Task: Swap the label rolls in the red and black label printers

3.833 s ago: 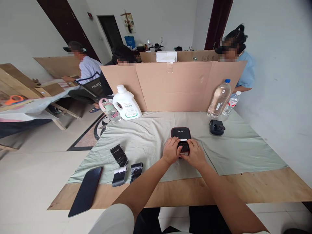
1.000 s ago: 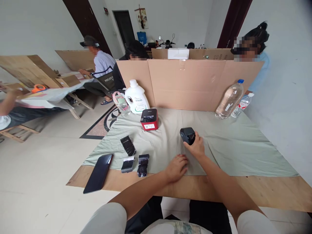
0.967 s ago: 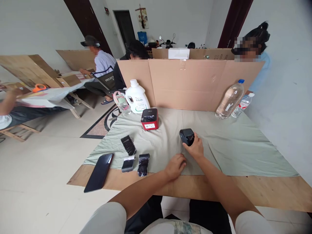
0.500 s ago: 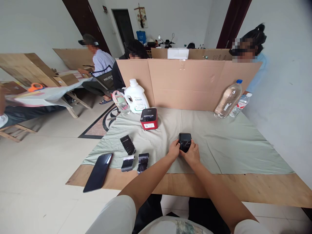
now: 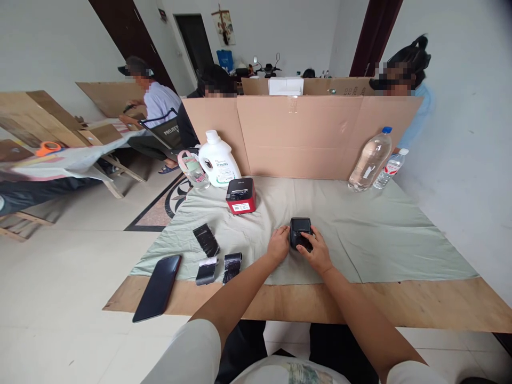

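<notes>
Black device [image 5: 301,232] near the table's [image 5: 400,304] front edge, on the cloth [image 5: 380,240]; steadied by left hand [image 5: 279,244] at its side, grasped by right hand [image 5: 318,254] from the other.

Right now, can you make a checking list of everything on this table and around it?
Surface: wooden table under a pale green cloth.
Job's things: small black device on the cloth.
Clutter: red and black box, white jug, clear bottle, phone, three black rolls.
Hands: left hand and right hand touch the device's sides.
Cables: nothing seen.
Surroundings: cardboard screen; other people sit beyond it.
</notes>
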`<state>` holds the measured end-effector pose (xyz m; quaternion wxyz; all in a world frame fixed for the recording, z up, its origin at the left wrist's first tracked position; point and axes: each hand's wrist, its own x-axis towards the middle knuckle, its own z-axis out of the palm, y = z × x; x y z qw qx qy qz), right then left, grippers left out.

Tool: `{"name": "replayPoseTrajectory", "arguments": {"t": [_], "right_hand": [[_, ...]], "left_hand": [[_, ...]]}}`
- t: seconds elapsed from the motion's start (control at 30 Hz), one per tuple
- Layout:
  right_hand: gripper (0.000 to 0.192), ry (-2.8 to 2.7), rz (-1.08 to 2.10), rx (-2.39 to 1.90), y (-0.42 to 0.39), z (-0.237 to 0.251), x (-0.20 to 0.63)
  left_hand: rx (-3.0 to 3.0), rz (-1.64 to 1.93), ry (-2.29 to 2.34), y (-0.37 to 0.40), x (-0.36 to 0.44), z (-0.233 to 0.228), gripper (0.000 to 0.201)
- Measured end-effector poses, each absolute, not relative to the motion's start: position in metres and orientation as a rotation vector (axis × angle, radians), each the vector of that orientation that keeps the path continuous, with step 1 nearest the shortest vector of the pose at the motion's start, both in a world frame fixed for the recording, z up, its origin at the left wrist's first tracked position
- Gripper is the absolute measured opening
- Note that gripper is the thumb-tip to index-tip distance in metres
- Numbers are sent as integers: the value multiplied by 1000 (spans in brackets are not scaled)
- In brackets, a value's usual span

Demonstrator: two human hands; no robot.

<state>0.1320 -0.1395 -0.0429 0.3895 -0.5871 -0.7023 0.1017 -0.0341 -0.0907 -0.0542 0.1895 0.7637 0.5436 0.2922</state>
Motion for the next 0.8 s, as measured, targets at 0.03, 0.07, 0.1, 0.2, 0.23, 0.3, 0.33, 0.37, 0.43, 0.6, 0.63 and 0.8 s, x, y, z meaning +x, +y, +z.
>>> {"name": "replayPoseTrajectory", "arguments": {"t": [0.03,0.07,0.1,0.2,0.23,0.3,0.33,0.37,0.43,0.6,0.63,0.8], "right_hand": [[51,-1792,260,-1472,-140,-44,133],[52,-1805,257,-1451,-140,-46,133],[53,-1823,249,-1433,-140,-47,134],[55,-1867,206,-1440,-142,-51,132],[57,-1875,189,-1460,-142,-52,130],[59,-1874,161,-1498,-143,-55,127],[59,-1868,152,-1512,-143,-57,126],[58,-1863,148,-1520,-143,-59,125],[55,-1854,142,-1529,-143,-61,125],[52,-1838,126,-1540,-141,-64,125],[50,-1825,126,-1552,-140,-64,125],[42,-1707,128,-1610,-134,-61,119]], "left_hand": [[2192,796,1529,-92,-35,-54,49],[2233,770,1531,-93,-36,-54,49],[2268,746,1535,-93,-37,-54,49],[2320,694,1549,-93,-38,-53,49],[2317,681,1556,-94,-38,-53,50],[2293,661,1568,-95,-37,-52,50],[2275,653,1577,-96,-36,-52,51],[2257,646,1591,-97,-35,-52,51],[2230,637,1623,-98,-33,-51,52],[2221,621,1624,-99,-31,-49,52],[2223,617,1620,-99,-31,-48,51],[2225,608,1624,-95,-32,-46,49]]}}
